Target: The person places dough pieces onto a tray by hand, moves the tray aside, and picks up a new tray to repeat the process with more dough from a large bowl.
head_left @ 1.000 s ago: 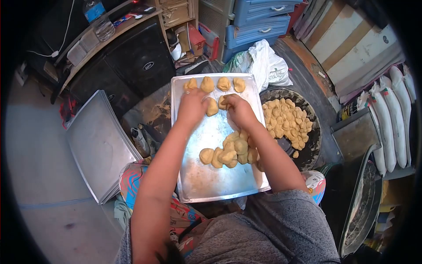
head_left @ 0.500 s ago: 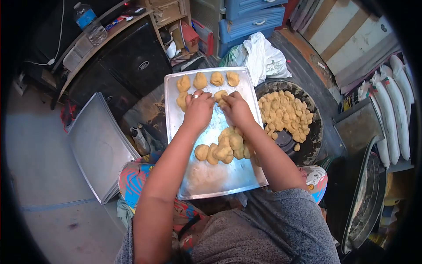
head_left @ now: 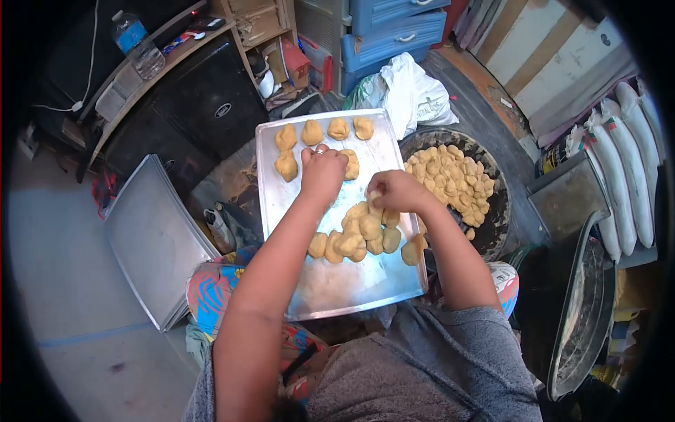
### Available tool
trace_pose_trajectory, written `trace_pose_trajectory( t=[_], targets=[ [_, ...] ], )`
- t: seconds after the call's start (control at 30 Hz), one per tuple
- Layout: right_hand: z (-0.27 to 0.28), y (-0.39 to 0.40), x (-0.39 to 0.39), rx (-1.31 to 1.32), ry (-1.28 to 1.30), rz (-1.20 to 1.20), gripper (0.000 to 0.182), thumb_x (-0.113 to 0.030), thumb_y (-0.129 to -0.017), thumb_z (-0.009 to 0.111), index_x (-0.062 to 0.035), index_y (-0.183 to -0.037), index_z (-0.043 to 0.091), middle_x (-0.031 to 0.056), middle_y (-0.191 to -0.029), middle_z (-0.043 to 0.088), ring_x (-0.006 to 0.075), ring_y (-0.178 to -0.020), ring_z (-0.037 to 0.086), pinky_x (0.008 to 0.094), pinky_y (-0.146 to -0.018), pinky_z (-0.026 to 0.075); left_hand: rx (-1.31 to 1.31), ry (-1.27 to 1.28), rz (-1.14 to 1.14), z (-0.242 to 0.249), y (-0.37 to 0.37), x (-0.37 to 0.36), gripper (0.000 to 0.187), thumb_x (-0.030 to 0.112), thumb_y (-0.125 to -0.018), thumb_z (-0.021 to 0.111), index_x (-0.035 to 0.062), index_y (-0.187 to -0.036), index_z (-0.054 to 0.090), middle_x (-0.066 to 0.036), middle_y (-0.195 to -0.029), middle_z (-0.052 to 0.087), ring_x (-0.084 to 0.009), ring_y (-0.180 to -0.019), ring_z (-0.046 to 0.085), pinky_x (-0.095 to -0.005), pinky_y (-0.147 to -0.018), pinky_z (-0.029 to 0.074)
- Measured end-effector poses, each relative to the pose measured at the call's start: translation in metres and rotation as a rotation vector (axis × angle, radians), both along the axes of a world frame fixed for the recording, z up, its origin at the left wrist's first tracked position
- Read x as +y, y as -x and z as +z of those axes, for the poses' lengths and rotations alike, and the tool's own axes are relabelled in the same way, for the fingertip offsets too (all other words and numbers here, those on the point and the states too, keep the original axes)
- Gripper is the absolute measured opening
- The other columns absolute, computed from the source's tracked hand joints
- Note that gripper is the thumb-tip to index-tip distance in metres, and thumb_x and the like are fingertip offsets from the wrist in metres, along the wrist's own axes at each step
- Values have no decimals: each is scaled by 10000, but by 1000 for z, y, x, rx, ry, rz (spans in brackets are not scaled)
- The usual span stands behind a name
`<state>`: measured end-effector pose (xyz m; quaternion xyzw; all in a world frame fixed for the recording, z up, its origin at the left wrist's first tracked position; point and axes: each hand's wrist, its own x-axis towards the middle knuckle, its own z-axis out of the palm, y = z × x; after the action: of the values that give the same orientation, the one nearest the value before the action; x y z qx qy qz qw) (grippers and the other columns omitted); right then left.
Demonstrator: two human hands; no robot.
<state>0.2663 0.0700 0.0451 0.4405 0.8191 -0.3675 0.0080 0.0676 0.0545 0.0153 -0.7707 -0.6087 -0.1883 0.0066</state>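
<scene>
A small home bakery workroom. Dough pieces (head_left: 446,176) fill a big pan (head_left: 492,225), spare baking trays (head_left: 151,239) lie stacked, and white sacks (head_left: 629,169) line the wall.

I see stack of trays (head_left: 158,239) leaning at left. Water bottle (head_left: 137,36) on shelf, upper left, black cabinet (head_left: 190,105) below it. Blue drawers (head_left: 394,32) at top centre, white bag (head_left: 415,91) just beneath. White sacks (head_left: 629,162) upright at right edge. Dusty metal tub (head_left: 587,316) lower right. Patterned cloth (head_left: 211,292) at lower left of centre.
</scene>
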Motion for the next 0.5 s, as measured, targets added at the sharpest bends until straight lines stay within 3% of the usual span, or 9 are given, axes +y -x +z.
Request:
trace_pose_trajectory(
  t=[0.07, 0.13, 0.23, 0.37, 0.5],
  targets=[
    [1, 0, 13, 211, -66, -257, 297, -223, -663, 703, -62, -911, 677, 136, -875, 654, 256, -826, 635, 354, -753, 498, 31, 47, 9, 2, 1, 1, 124, 213, -782, 638, 95, -814, 659, -25, -921, 657, -235, -1007, 530, -429, -877, 317],
    [9, 8, 25, 204, -114, -325, 259, -190, -664, 679, -54, -885, 681, 157, -889, 649, 280, -832, 636, 363, -763, 503, -21, -9, 93, 2, -5, 0, 208, 239, -796, 630, 118, -962, 667, -53, -1010, 645, -238, -1080, 515, -437, -925, 273],
    [-23, 30, 34, 204, -589, -440, 215, -142, -746, 627, -40, -932, 661, 167, -962, 603, 336, -890, 606, 408, -774, 501, -32, -97, -41, -2, -12, -5, 276, 263, -812, 624, 127, -1051, 652, -51, -1062, 630, -249, -1119, 497, -473, -946, 259],
    [-49, 43, 16, 253, -686, -501, 161, -187, -824, 615, -38, -880, 640, 154, -895, 568, 349, -853, 593, 433, -739, 491, 37, -75, 42, -9, -15, -1, 310, 289, -827, 616, 150, -1103, 649, -54, -1131, 611, -254, -1150, 484, -500, -962, 245],
    [-56, 42, 22, 245, -691, -527, 166, -185, -811, 630, -38, -888, 644, 154, -899, 570, 343, -865, 593, 427, -740, 493, 100, 27, 99, -7, -18, 0, 329, 305, -837, 606, 154, -1127, 644, -65, -1139, 607, -258, -1155, 479, -503, -965, 233]
  ],
)
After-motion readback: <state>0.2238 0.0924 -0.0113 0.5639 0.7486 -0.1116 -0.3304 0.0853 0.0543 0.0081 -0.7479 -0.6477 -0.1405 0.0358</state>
